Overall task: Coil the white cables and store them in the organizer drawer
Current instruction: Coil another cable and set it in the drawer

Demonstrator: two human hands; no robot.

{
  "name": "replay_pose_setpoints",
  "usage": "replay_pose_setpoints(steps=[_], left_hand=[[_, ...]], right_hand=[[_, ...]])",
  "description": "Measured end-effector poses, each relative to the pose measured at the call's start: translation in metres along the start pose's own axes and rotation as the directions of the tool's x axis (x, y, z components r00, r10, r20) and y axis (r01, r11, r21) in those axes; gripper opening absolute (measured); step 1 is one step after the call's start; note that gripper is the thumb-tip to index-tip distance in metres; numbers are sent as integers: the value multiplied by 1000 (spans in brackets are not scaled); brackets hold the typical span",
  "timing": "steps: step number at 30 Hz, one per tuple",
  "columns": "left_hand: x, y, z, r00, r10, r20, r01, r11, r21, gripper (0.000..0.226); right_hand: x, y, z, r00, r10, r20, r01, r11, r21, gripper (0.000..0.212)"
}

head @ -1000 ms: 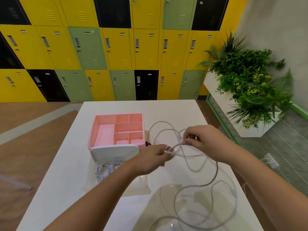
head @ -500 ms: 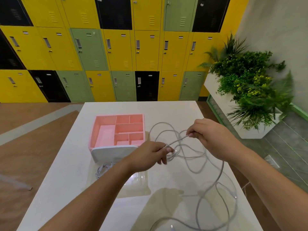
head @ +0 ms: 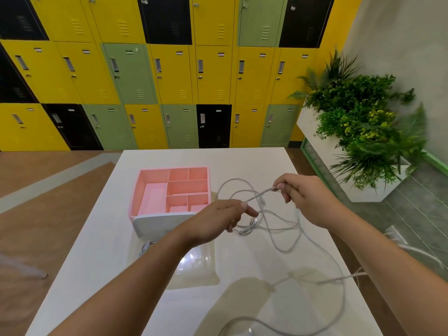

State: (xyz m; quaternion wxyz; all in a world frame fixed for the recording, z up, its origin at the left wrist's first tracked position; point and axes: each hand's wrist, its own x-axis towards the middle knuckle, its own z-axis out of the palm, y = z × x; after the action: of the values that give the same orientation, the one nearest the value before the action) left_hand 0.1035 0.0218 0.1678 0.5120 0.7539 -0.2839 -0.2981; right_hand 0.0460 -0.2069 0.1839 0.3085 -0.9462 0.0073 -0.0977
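Head view: long white tangled cable (head: 260, 195) is pinched by left grip (head: 215, 221) and right grip (head: 308, 200).
Knotting is risked if loops are pulled tight.

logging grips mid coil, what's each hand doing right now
Left hand: pinches the white cable at its fingertips.
Right hand: pinches the same cable further along.

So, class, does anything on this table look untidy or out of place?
Yes: the cable sprawls in loose, tangled loops over the table's right side, and one stretch seems to run off the right edge. The right hand pinches one strand.
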Motion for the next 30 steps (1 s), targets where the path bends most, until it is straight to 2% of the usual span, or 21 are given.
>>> replay_pose_setpoints(steps=[4, 7, 10, 14, 19, 22, 24, 27, 30], left_hand=[[3, 7, 4, 997, 48, -67, -56, 989, -135, 42], [6, 10, 5, 990, 42, -132, -76, 962, -262, 43], [6, 13, 4, 994, 10, -109, -51, 924, -378, 45], [5, 17, 8, 1000, 0, -8, -3, 909, -417, 45], [11, 23, 3, 997, 74, 11, -51, 778, -626, 39], [13, 23, -5, 996, 92, 7, -65, 761, -645, 35], [13, 20, -6, 996, 90, -8, -74, 758, -648, 36], [17, 17, -3, 995, 91, -35, -94, 810, -579, 35], [26, 12, 4, 988, 105, -113, -145, 888, -437, 35]], right_hand=[[1, 1, 12, 999, 39, -33, -38, 999, 23, 18], [2, 3, 22, 998, 55, -41, -57, 997, -55, 13], [1, 5, 27, 993, 34, -110, -41, 997, -68, 15], [8, 7, 29, 984, 94, -151, -86, 994, 60, 17], [5, 16, 44, 958, 285, 8, -276, 919, 283, 18], [-6, 25, 52, 942, 333, 40, -319, 853, 412, 18], [-12, 22, 57, 932, 350, 91, -354, 831, 428, 17], [-21, 7, 69, 931, 312, 189, -357, 885, 298, 23], [-32, -16, 76, 927, 236, 291, -280, 952, 121, 29]])
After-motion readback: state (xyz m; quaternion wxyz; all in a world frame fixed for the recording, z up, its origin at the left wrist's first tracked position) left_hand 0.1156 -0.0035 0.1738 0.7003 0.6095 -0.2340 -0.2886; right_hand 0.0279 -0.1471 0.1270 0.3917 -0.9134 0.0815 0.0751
